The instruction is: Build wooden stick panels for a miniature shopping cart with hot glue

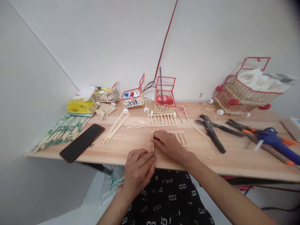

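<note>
At the table's front edge, my left hand (138,170) has its fingers curled and the fingertips pinch the lower end of a thin wooden stick (152,137). My right hand (169,144) rests knuckles-up just right of it, fingers closed on the same stick higher up. The stick stands roughly upright in the picture, lying on the wooden table (131,150). Right behind my right hand lies a small ladder-like frame of sticks (181,137). A wider stick panel (162,120) lies farther back.
A black phone (82,142) and packets of sticks (63,128) lie left. Loose sticks (116,126) are spread mid-table. Small stick carts (132,98) and a red-framed cart (243,90) stand by the wall. Black pliers (212,132), cutters (246,131) and a blue glue gun (276,142) lie right.
</note>
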`<state>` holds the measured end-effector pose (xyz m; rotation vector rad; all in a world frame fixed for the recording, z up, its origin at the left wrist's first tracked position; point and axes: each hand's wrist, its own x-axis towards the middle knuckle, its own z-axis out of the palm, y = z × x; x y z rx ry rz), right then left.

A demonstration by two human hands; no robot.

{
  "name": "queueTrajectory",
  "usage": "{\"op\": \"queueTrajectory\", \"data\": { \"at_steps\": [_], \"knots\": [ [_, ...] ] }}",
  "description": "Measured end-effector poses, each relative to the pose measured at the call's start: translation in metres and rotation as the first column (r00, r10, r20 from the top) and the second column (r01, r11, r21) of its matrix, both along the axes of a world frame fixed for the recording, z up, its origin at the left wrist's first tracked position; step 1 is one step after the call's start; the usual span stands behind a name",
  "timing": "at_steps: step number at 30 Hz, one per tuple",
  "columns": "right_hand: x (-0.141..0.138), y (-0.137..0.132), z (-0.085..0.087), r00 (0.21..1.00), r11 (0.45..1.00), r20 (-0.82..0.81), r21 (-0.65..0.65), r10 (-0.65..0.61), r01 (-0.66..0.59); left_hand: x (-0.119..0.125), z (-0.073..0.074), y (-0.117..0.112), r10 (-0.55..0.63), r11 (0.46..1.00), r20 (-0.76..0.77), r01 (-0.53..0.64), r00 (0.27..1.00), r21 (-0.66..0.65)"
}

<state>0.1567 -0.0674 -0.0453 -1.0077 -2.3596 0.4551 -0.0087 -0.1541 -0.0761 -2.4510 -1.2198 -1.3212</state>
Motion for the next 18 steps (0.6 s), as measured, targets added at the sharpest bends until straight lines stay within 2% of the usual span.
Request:
{"op": "queueTrajectory", "data": {
  "at_steps": [18],
  "knots": [
    [-0.0005,-0.0006,0.0009,1.0,1.0,-0.009,-0.018,0.002,-0.002,-0.0016,0.0,-0.0008,0.008,1.0,-0.004,-0.008,1.0,-0.006]
  ]
}}
